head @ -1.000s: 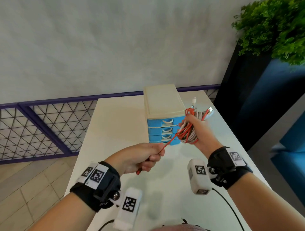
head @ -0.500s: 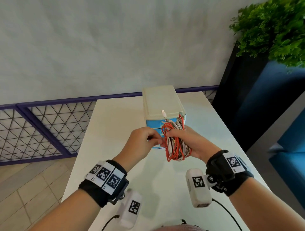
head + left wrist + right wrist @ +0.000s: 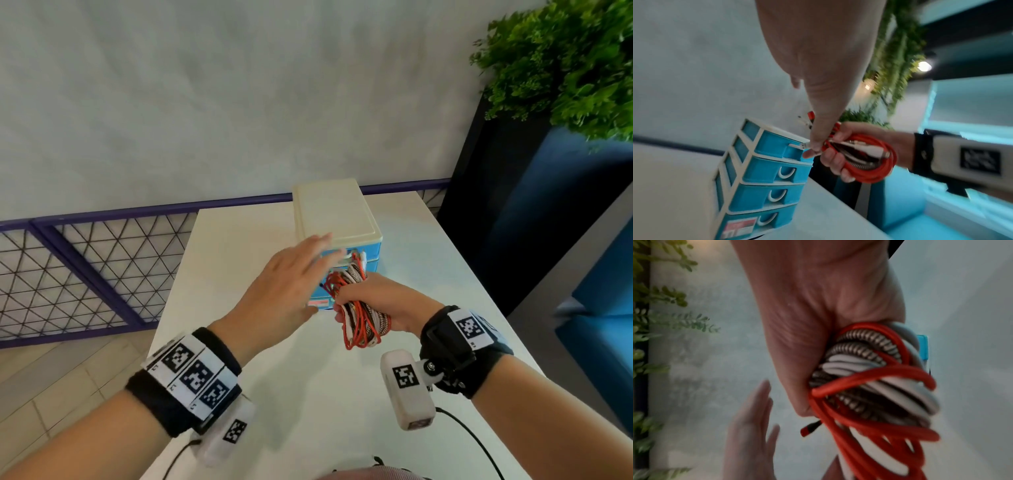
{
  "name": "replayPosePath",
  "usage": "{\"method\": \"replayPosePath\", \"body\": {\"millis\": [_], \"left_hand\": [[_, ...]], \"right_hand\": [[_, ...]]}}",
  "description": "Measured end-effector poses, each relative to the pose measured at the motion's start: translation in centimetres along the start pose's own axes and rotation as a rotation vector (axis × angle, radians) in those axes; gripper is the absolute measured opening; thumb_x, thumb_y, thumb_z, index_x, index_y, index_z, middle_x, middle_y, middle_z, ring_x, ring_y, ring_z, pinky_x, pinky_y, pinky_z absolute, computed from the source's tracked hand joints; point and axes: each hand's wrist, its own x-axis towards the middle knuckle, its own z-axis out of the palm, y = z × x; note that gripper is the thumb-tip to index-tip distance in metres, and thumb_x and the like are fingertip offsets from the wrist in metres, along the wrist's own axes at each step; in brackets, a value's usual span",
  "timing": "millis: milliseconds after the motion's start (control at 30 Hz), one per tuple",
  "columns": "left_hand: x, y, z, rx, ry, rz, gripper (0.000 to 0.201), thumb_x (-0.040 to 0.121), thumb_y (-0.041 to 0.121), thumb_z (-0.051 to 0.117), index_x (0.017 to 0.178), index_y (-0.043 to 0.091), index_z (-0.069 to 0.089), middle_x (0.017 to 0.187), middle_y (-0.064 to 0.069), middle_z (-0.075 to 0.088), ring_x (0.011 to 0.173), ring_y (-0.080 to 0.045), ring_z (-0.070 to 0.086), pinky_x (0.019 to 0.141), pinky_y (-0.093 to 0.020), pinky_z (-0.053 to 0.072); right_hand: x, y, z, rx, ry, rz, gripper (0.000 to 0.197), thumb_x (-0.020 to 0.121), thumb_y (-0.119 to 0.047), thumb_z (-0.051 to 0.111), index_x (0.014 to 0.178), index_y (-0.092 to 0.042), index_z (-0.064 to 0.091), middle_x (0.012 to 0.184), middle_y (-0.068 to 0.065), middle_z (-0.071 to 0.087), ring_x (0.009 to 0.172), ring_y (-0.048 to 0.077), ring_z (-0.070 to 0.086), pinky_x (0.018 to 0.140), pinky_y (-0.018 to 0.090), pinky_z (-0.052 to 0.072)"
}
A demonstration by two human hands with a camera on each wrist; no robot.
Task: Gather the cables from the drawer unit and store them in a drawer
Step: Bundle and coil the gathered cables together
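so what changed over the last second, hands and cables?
The left hand let go of the red cable end, opened, and reached toward the drawer unit. The right hand brought the cable bundle left, in front of the drawers. All drawers appear closed, as before.

A: We lose part of the drawer unit [image 3: 337, 212] front in the head view; our left hand [image 3: 284, 291] covers it, its fingers [image 3: 320, 245] smeared by blur.

B: And the cable bundle [image 3: 359, 318] passes inside the grip of our right hand [image 3: 380, 301], so we can't count the cables.

A: In the right wrist view the bundle runs off the bottom edge.

B: The label [image 3: 741, 227] on the lowest of the 4 drawers is too blurred to read.
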Motion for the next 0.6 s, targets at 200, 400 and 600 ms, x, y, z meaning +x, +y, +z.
{"method": "replayPosePath", "body": {"millis": [200,400,600], "left_hand": [[0.4,-0.3,1.1,0.187,-0.060,0.319,0.095,0.071,0.044,0.075,0.147,0.016,0.024,0.145,0.000,0.043,0.138,-0.018,0.035,0.120,-0.044,0.013],[0.4,-0.4,1.6,0.094,-0.007,0.354,0.054,0.087,0.016,0.058,0.138,0.013,0.040,0.125,-0.003,0.057,0.109,-0.021,0.055,0.088,-0.033,0.051],[0.9,-0.6,2.2,0.130,0.063,0.310,0.023,0.080,0.014,0.063,0.102,0.009,0.061,0.092,-0.002,0.064,0.080,-0.020,0.059,0.068,-0.027,0.049]], "right_hand": [[-0.7,-1.9,1.7,-0.236,-0.301,0.128,0.015,0.093,-0.011,0.057,0.102,-0.001,0.063,0.082,0.009,0.068,0.072,0.012,0.068,0.069,0.025,0.058],[-1.1,-2.1,1.9,-0.316,-0.434,0.126,0.033,0.093,-0.018,0.059,0.114,0.008,0.061,0.098,0.011,0.067,0.087,0.017,0.066,0.084,0.030,0.055],[-0.4,-2.0,1.7,-0.308,-0.421,0.126,0.033,0.090,-0.018,0.063,0.114,0.005,0.061,0.100,0.014,0.067,0.094,0.023,0.066,0.098,0.045,0.049]]}}
